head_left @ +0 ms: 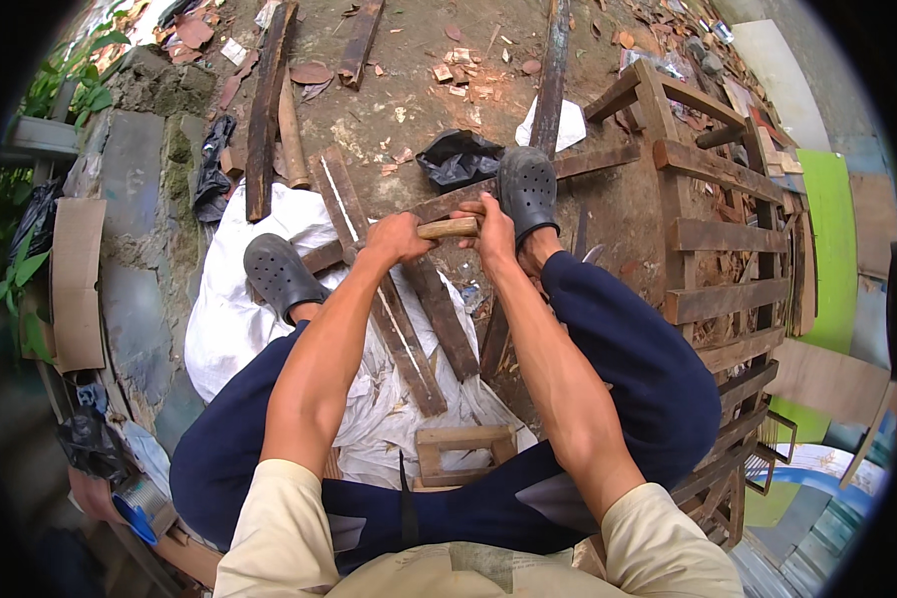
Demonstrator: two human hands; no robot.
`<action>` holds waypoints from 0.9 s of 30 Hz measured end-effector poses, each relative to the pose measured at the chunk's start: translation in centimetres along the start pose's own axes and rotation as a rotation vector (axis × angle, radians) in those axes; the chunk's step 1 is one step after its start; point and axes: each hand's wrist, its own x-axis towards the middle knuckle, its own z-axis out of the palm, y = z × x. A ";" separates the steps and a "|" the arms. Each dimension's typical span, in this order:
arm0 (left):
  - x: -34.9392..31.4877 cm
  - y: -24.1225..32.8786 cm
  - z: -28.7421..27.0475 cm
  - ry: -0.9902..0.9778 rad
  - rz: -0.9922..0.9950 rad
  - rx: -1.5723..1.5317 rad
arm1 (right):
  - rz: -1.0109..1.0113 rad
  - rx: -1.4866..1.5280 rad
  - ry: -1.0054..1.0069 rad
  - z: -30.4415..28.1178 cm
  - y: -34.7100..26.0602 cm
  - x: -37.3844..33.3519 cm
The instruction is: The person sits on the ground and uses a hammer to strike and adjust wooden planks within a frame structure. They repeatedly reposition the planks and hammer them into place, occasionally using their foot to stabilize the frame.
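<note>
A short, rounded, light-brown wooden handle lies crosswise between my two hands. My left hand is closed around its left end, and whatever joins it there is hidden. At the right end, my right hand has its fingers above the handle and its thumb below, closed on it. Just beyond my hands runs a dark wooden plank, beside my right shoe. Under and below my left hand slope a plank with a white stripe and a second dark plank.
White sacking spreads under my left shoe. A slatted wooden frame stands at the right. A black plastic bag and wood chips lie ahead. A small wooden frame sits between my legs; loose planks lie at the far left.
</note>
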 end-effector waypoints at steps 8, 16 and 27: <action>0.1 -2.0 1.3 0.151 0.125 -0.037 | 0.268 -1.288 -0.306 -4.4 14.9 -7.3; -0.3 -2.4 2.4 0.290 0.138 0.057 | 0.037 -1.197 -0.077 -7.0 14.4 -9.7; -0.4 -1.4 1.4 0.270 0.067 -0.007 | -0.391 -0.754 0.107 -12.5 10.6 -8.4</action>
